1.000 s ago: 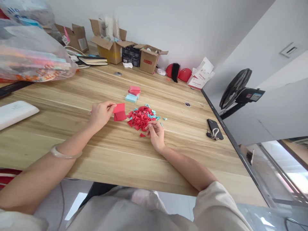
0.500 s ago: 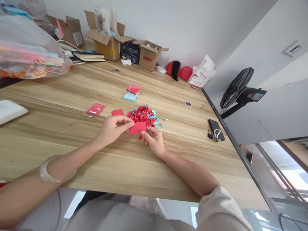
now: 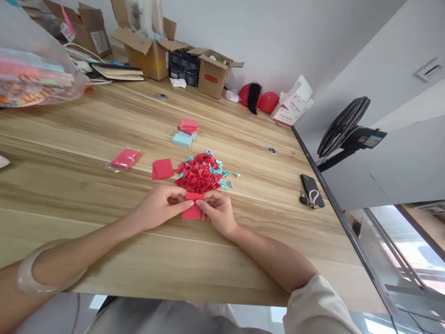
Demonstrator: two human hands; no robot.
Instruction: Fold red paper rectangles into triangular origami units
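A small red paper sheet point(image 3: 191, 213) stands upright-lengthwise between my two hands near the middle of the table. My left hand point(image 3: 163, 206) pinches its left edge between thumb and fingers. From the other side my right hand point(image 3: 218, 211) grips it, the two thumbs close together on its front. Just beyond my fingers lies a heap of folded red paper triangles point(image 3: 198, 175), with light blue folded triangles point(image 3: 222, 174) around its right and back edge. Left of the heap is a flat stack of red paper point(image 3: 162, 169).
A wrapped red paper pack point(image 3: 125, 158) lies at left. Behind the heap sit red packs point(image 3: 188, 125) and a light blue pack point(image 3: 182, 139). Cardboard boxes point(image 3: 212, 76) line the wall. A black phone point(image 3: 312, 190) with keys is at right, near a fan point(image 3: 344, 127).
The red sheet has turned from wide to tall and come closer to me. Both hands have moved down with it, and my thumbs have drawn together. The view has shifted slightly.
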